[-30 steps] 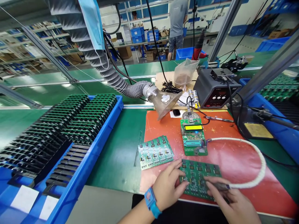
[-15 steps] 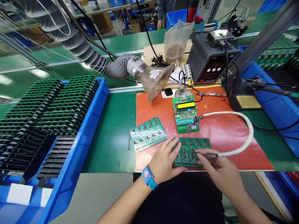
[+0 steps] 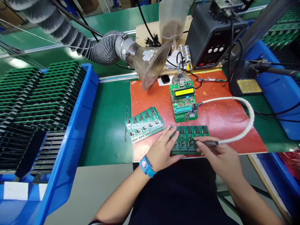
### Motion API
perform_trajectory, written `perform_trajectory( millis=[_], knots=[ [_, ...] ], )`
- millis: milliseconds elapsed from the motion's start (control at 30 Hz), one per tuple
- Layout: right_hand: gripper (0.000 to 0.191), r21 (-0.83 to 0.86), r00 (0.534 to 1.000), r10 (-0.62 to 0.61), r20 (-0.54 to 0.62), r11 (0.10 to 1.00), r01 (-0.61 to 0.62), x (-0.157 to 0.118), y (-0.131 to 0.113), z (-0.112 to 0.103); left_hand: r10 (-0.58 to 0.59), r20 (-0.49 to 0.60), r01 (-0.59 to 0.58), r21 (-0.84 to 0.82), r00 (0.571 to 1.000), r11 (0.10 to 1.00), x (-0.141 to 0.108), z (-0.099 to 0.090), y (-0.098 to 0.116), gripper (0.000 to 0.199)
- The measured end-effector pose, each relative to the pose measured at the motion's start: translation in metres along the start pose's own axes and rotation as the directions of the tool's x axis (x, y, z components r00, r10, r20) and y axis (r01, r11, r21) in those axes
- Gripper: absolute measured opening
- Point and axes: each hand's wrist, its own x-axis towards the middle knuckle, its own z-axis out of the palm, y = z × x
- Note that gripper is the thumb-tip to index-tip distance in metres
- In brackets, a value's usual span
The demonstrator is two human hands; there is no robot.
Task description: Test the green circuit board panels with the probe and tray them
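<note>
A green circuit board panel [image 3: 187, 140] lies on the orange mat near its front edge. My left hand [image 3: 162, 148] rests on the panel's left end, fingers spread. Between the thumb and fingers of my right hand [image 3: 221, 156] is a dark probe [image 3: 211, 143], its tip hidden at the panel's right part. A white sleeved cable [image 3: 249, 117] runs from the probe to a green programmer board [image 3: 184, 101] with a lit yellow display. More circuit panels [image 3: 145, 125] lie overlapping to the left of my left hand.
A blue bin [image 3: 87, 93] of racked boards stands left, another blue bin [image 3: 272, 62] right. A fume hose with a clear funnel [image 3: 152, 62] hangs over the mat's back left. Behind stand a dark soldering station [image 3: 211, 40] and a soldering iron stand [image 3: 248, 86].
The view has tilted down and shifted slightly, so the bench appears higher in the picture. Both hands keep nearly the same places on the panel.
</note>
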Motion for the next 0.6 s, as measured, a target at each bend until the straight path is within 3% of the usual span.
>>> perform_trajectory(
  millis=[333, 600],
  knots=[
    [0.017, 0.154, 0.999, -0.030, -0.017, 0.988, 0.032, -0.004, -0.009, 0.012, -0.003, -0.003, 0.003, -0.010, 1.000, 1.000, 0.001, 0.001, -0.001, 0.092],
    [0.022, 0.021, 0.997, -0.074, 0.032, 0.997, 0.073, -0.003, -0.005, 0.020, -0.014, -0.011, 0.014, -0.038, 1.000, 0.999, 0.001, 0.000, 0.001, 0.083]
  ],
)
